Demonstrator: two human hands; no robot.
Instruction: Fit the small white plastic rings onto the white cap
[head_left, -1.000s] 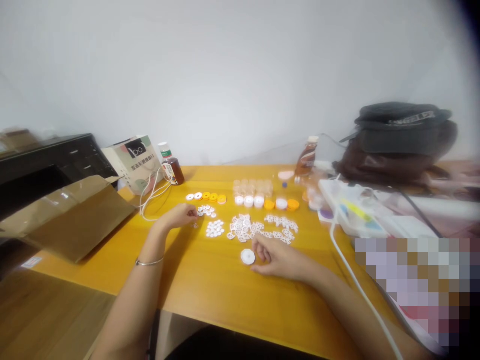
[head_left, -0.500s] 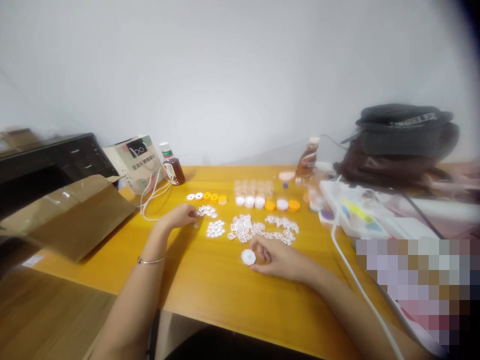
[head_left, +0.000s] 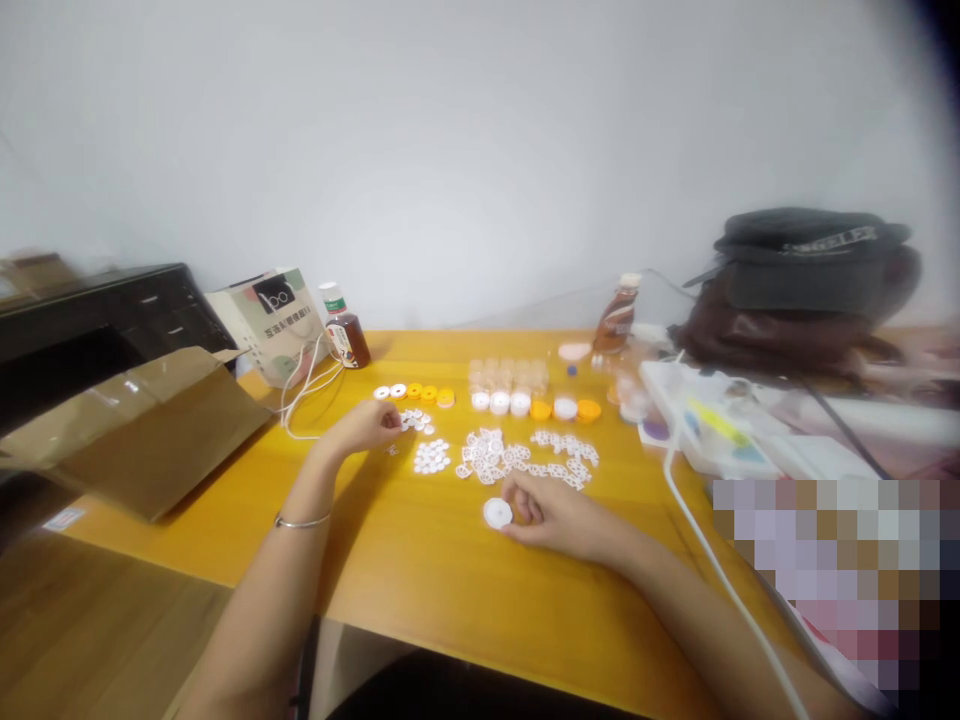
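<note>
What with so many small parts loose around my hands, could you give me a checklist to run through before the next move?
1. Left hand at the small white pieces: ok, fingertips beside the farther cluster. Whether it pinches one: cannot tell.
2. Right hand at the white disc: ok, right beside it. Whether it grips the disc: cannot tell.
3. Small white pieces all together: not ok, two clusters, plus a bit apart near the left hand.
4. Openwork white pieces separate from the small ones: ok.
5. Left row of white and orange discs in line: ok.
6. Brown bottle capped: ok.
</note>
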